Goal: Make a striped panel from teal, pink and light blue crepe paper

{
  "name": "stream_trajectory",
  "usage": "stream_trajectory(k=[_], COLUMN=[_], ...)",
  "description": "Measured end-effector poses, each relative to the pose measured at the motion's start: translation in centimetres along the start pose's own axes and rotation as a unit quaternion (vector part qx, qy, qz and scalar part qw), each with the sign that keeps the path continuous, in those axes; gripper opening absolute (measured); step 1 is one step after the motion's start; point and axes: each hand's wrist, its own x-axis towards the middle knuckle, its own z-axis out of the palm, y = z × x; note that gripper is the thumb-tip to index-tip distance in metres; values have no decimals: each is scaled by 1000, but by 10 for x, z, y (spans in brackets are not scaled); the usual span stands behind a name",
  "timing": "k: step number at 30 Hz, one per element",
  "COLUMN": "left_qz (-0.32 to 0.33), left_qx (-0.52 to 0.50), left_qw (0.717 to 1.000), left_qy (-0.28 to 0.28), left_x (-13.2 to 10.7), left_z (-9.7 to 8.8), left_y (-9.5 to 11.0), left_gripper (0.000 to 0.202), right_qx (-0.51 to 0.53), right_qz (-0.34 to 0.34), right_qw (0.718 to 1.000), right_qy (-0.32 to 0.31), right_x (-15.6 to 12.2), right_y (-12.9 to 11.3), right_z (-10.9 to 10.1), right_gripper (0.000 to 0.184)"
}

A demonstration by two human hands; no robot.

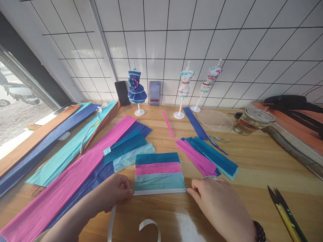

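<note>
Striped panel (157,168), hands (117,187) at near corners, white tape (159,192) between, scissors (283,213) well apart

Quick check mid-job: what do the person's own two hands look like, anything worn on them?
Both are ungloved, and no sleeve reaches either wrist. The right hand has a bracelet of round black beads at the wrist; the left hand shows no bracelet.

Lower centre: white tape (151,221) curls in the gap between left hand (117,188) and right hand (217,198).
Centre right: bare tabletop (254,164) leaves a lane between teal strips (217,156) and shears (284,215).
Upper middle: passage between blue-dressed mannequin (136,88) and white mannequin (185,85), over flat pink strip (168,123).
Upper right: lidded jar (252,122) blocks.
</note>
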Motion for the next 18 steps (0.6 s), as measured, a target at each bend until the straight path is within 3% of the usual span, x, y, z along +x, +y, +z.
stream_trajectory(k=[11, 18], left_qz=[11, 24], left_qx=[41, 48], left_qw=[999, 998], left_qy=[8, 17], left_x=[10, 3], left_z=[-3, -4], left_y=[-17, -13], left_gripper=[21, 26], right_qx=[8, -8], right_qz=[-26, -53], right_qw=[995, 991], right_qy=[-101, -124], right_x=[29, 48], right_y=[6, 2], right_z=[-22, -30], right_gripper=[21, 18])
